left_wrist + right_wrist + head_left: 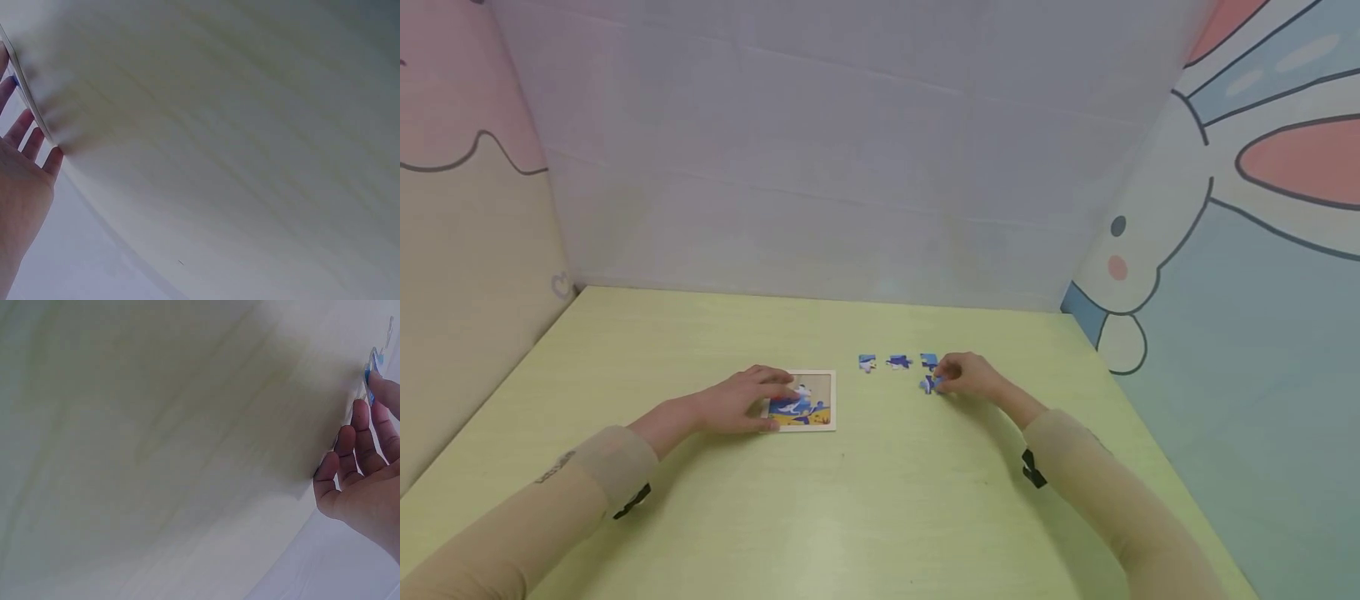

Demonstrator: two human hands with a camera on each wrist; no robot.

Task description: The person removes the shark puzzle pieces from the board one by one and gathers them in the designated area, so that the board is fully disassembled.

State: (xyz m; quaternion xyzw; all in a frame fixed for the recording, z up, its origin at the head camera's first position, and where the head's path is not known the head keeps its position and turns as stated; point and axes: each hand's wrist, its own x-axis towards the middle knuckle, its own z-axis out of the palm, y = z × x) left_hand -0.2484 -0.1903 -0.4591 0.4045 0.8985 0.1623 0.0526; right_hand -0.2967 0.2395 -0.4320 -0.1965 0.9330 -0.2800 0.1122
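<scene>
My left hand (741, 402) rests on the left side of a small square puzzle tray (833, 400) with a pale frame. Its fingers are spread, some reaching over the picture, and the thumb is at the lower left corner. Inside the tray, fitted puzzle pieces (805, 408) show a white figure on blue and yellow; bare backing appears at the upper right. My right hand (972, 375) pinches a blue and white puzzle piece (928, 384) between thumb and fingers, low over the table. In the right wrist view, that puzzle piece (369, 376) is partly hidden by the thumb.
Behind the held one, three loose puzzle pieces lie in a row: a left piece (867, 362), a middle piece (898, 362) and a right piece (928, 360) close to the right hand. The light table (850, 517) meets a pale back wall (820, 167) and painted side walls.
</scene>
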